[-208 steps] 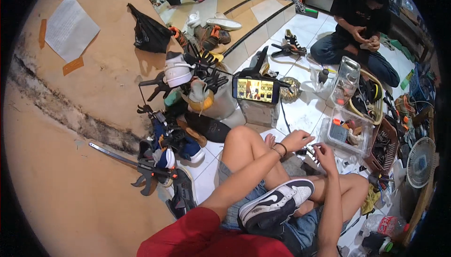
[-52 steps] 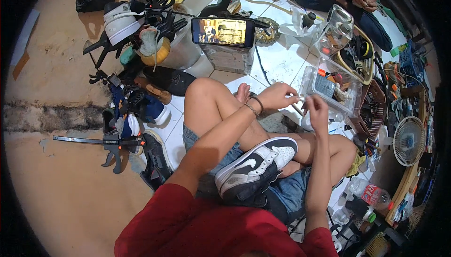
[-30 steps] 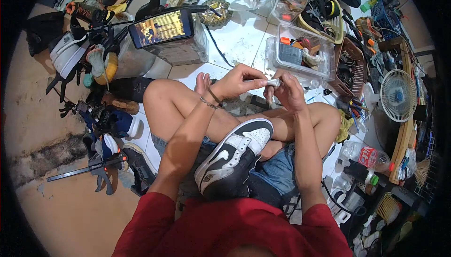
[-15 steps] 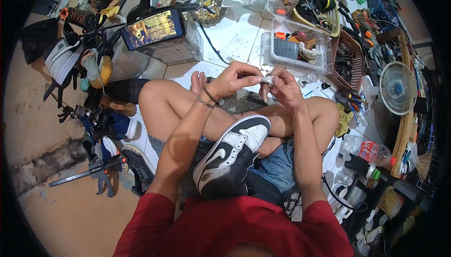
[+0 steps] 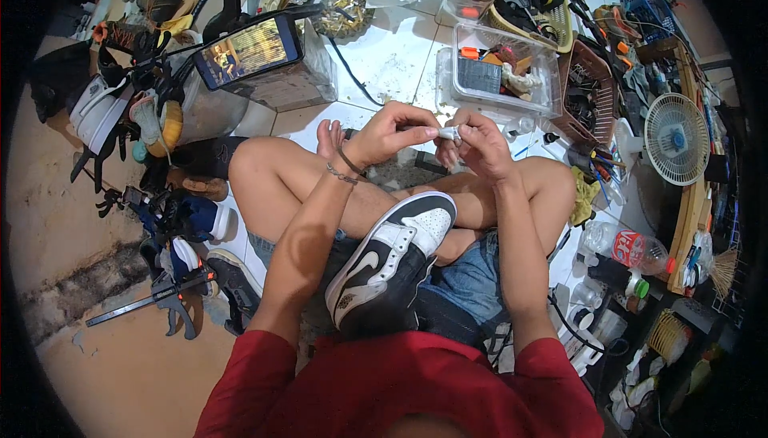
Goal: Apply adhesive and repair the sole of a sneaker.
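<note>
Both hands are raised above my crossed legs, with a small silver-white tube (image 5: 450, 131) between their fingertips. My left hand (image 5: 396, 134) pinches its left end, and my right hand (image 5: 480, 144) grips the right end, fingers curled round it; whether anything else is in that grip is too small to tell. A black-and-white high-top sneaker (image 5: 392, 266) lies tilted in my lap, below and between the hands. A dark block (image 5: 432, 162) is on the floor just beyond my hands.
A phone (image 5: 248, 52) stands on a block ahead left, near shoes and clamps (image 5: 184, 278). Beyond my hands are a clear tub (image 5: 504, 70), brown crate (image 5: 584, 94), yellow basket (image 5: 544, 30) and round tray (image 5: 344, 16). A fan (image 5: 674, 136) and bottles (image 5: 628, 250) line the right.
The view has tipped downward, leaving the co-worker mostly out of frame. My hands have come together on the small tube; the last half second shows only a slight shift.
</note>
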A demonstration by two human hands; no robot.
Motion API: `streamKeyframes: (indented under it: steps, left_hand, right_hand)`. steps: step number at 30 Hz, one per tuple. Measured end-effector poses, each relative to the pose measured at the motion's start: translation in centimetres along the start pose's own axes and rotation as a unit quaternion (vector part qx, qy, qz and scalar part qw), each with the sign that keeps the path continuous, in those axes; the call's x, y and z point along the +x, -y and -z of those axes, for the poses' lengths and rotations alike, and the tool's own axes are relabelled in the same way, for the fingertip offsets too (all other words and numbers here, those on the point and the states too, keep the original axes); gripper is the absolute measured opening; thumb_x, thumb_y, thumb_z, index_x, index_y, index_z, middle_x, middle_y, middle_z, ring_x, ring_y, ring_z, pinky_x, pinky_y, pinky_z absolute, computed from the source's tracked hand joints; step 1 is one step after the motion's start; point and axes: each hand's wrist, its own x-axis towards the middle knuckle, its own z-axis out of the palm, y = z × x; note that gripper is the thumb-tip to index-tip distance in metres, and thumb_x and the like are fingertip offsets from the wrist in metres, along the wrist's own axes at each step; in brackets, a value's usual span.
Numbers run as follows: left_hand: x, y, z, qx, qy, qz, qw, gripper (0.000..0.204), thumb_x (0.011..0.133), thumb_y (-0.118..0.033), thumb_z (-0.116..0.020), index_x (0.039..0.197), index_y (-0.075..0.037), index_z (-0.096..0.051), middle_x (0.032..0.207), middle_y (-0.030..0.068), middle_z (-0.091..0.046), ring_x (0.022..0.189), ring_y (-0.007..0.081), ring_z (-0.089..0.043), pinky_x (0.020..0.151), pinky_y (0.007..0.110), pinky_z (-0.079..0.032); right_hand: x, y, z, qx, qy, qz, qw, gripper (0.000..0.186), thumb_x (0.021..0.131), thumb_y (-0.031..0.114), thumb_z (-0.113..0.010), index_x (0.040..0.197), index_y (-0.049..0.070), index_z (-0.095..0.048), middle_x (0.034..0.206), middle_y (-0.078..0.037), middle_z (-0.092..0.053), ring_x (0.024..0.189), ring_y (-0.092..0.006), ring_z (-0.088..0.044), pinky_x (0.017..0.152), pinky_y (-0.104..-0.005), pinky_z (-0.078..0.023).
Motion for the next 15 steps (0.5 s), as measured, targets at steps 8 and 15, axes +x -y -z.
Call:
streamKeyframes:
  steps: [8,15]
  left_hand:
    - [0.0,-0.3,0.0,0.103,-0.037,0.005,0.994,0.022,0.088,-0.018,-0.067,0.092,0.003,-0.068,0.070,-0.0021,-0.059,0.065,0.0022,-0.046,0.056,0.018,-0.036]
    - [-0.1,-0.2,0.5,0.190,-0.062,0.015,0.980,0.022,0.087,-0.019,-0.068,0.091,0.002,-0.069,0.063,-0.0021,-0.056,0.058,0.0025,-0.042,0.051,0.020,-0.035]
  right_hand:
    - [0.3,0.4,0.8,-0.042,-0.003,0.013,0.999,0.022,0.094,0.020,-0.054,0.087,-0.001,-0.055,0.073,-0.008,-0.057,0.064,-0.0149,-0.057,0.061,-0.0282,-0.047]
    - [0.3,0.4,0.8,-0.099,-0.044,0.033,0.994,0.023,0.093,0.020,-0.054,0.082,0.001,-0.055,0.068,-0.007,-0.056,0.061,-0.0144,-0.055,0.059,-0.0271,-0.045]
